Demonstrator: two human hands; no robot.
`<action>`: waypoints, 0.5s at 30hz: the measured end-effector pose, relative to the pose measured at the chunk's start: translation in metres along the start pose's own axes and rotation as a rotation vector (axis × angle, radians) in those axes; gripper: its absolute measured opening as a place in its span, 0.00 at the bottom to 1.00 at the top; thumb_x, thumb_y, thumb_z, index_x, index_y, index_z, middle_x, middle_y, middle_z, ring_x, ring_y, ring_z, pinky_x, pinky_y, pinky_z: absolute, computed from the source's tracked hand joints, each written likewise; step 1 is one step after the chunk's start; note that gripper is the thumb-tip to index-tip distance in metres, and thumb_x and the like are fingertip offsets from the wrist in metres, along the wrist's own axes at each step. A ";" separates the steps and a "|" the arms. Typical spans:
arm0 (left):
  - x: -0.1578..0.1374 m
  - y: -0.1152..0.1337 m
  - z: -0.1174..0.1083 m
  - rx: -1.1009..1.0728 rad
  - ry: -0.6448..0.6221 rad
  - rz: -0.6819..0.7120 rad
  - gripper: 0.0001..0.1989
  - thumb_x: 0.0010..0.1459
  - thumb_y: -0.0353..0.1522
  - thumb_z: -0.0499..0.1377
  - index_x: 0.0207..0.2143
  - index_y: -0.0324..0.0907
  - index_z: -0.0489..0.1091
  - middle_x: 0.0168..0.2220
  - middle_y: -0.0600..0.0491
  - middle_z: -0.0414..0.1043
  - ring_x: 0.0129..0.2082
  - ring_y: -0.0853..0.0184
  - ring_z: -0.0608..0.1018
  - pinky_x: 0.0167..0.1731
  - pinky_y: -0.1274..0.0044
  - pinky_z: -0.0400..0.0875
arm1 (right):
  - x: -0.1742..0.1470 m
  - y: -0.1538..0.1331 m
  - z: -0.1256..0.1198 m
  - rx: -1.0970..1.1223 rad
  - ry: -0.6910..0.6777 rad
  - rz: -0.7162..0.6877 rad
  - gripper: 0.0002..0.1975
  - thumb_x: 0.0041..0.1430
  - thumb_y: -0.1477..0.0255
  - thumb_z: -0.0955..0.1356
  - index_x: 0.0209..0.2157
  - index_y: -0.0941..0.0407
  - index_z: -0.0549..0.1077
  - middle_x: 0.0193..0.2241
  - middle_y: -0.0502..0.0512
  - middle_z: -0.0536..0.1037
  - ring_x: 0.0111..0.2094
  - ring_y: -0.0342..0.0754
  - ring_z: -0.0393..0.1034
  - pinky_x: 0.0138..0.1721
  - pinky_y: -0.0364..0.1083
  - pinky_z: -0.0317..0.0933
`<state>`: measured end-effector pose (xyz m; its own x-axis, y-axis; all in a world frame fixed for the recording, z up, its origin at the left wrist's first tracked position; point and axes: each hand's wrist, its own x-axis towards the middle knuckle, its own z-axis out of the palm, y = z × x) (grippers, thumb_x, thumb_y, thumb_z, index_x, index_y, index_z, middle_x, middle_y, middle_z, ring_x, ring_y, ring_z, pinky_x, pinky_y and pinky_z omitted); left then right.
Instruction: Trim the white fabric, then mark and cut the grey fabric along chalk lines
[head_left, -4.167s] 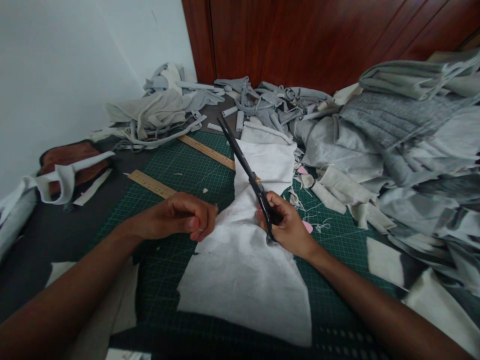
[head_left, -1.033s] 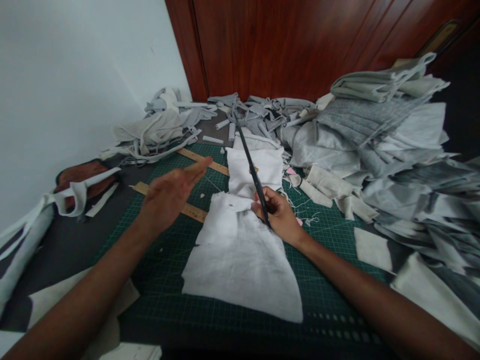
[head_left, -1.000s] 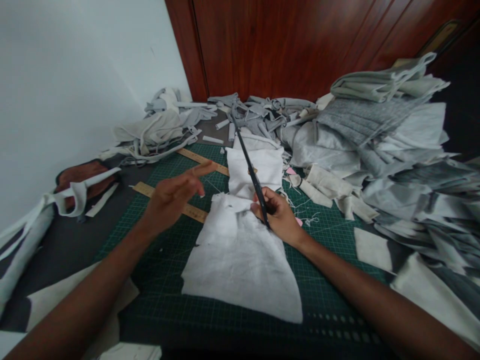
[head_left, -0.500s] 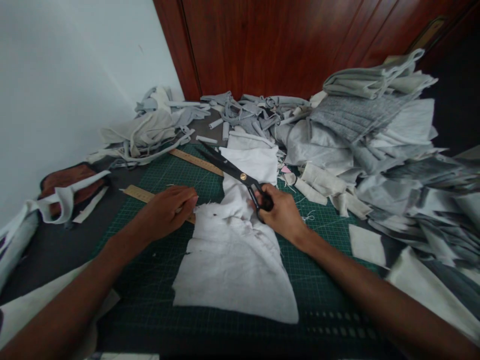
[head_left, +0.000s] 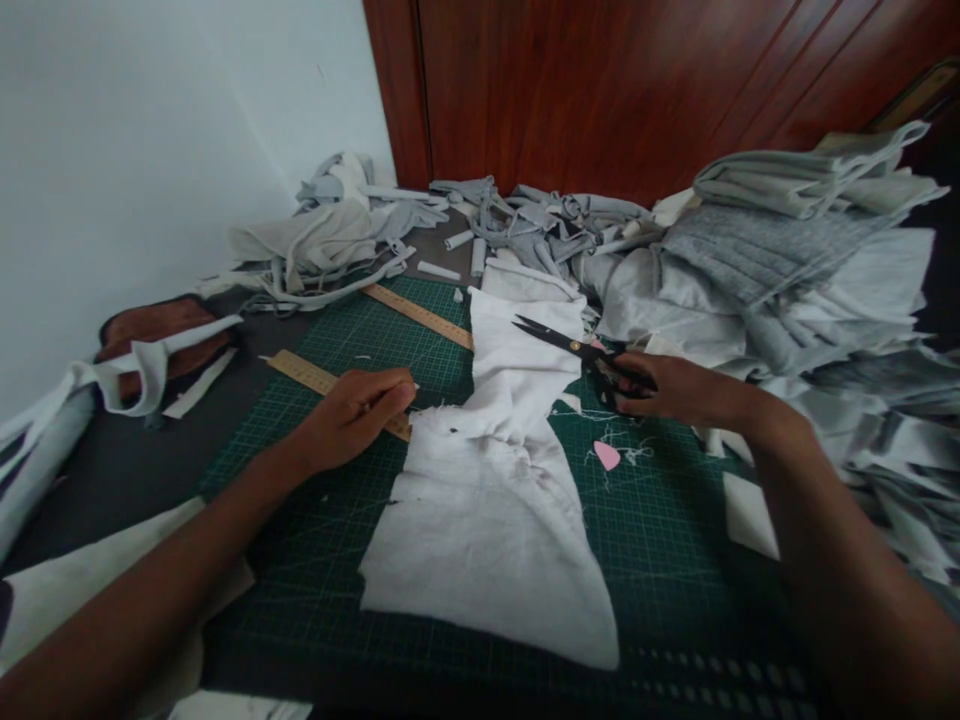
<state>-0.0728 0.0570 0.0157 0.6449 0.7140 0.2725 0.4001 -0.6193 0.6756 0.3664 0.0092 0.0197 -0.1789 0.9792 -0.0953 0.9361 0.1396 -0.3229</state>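
Note:
A piece of white cloth (head_left: 487,520) lies creased across the green cutting mat (head_left: 660,570), narrow in the middle and wider towards me. To its right, my right hand (head_left: 660,388) grips the handles of black scissors (head_left: 559,338). Their blades point left over the far part of the cloth, nearly together. My left hand (head_left: 367,415) is closed in a pinch beside the cloth's left edge. A tiny pale bit shows at its fingertips, too small to name. A pink, rounded triangular piece (head_left: 606,455) lies among loose threads right of the cloth.
Wooden rulers (head_left: 420,318) lie at the mat's left side. Grey and white fabric scraps (head_left: 322,245) lie along the back. A tall pile of folded grey cloth (head_left: 750,240) stands at right. A brown pouch-like item (head_left: 157,345) sits left, near the wall.
My right hand has moved right with the scissors, off the cloth's middle, and the blades have come closer together. The pink piece beside the cloth now shows. My view has shifted slightly.

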 end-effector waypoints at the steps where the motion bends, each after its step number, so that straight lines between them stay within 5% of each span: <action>1: -0.001 0.001 0.001 -0.016 -0.011 0.002 0.21 0.72 0.38 0.50 0.24 0.43 0.60 0.21 0.59 0.60 0.20 0.72 0.65 0.24 0.78 0.59 | -0.002 -0.003 -0.003 -0.008 0.003 -0.019 0.18 0.55 0.66 0.75 0.48 0.53 0.80 0.41 0.58 0.86 0.37 0.55 0.80 0.39 0.51 0.72; 5: -0.002 0.004 0.004 -0.092 -0.020 -0.012 0.21 0.74 0.39 0.49 0.26 0.43 0.62 0.22 0.58 0.61 0.22 0.71 0.66 0.25 0.78 0.61 | -0.011 -0.061 -0.003 -0.073 0.357 -0.067 0.13 0.65 0.68 0.69 0.47 0.57 0.80 0.44 0.66 0.84 0.45 0.62 0.80 0.51 0.61 0.71; 7: -0.002 0.006 0.005 -0.143 -0.021 -0.024 0.22 0.75 0.40 0.48 0.26 0.43 0.62 0.24 0.58 0.61 0.23 0.71 0.66 0.26 0.78 0.63 | -0.016 -0.105 0.009 0.084 0.465 -0.307 0.16 0.66 0.66 0.70 0.53 0.57 0.77 0.52 0.66 0.82 0.56 0.62 0.75 0.61 0.62 0.66; 11: -0.001 0.014 0.006 -0.198 -0.091 0.029 0.26 0.77 0.46 0.47 0.27 0.42 0.63 0.24 0.57 0.63 0.25 0.71 0.67 0.27 0.78 0.65 | -0.017 -0.171 0.042 0.339 0.311 -0.584 0.25 0.68 0.62 0.71 0.62 0.57 0.70 0.65 0.65 0.73 0.69 0.57 0.64 0.70 0.60 0.59; 15: -0.002 0.021 0.003 -0.188 -0.094 0.082 0.27 0.77 0.47 0.46 0.27 0.42 0.63 0.24 0.57 0.64 0.24 0.72 0.68 0.27 0.78 0.66 | 0.000 -0.198 0.059 0.303 0.197 -0.615 0.20 0.70 0.62 0.71 0.56 0.61 0.75 0.54 0.66 0.81 0.62 0.58 0.72 0.70 0.59 0.57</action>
<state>-0.0636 0.0419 0.0267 0.7317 0.6247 0.2726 0.2209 -0.5958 0.7722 0.1634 -0.0270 0.0278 -0.5623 0.7488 0.3509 0.5527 0.6560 -0.5140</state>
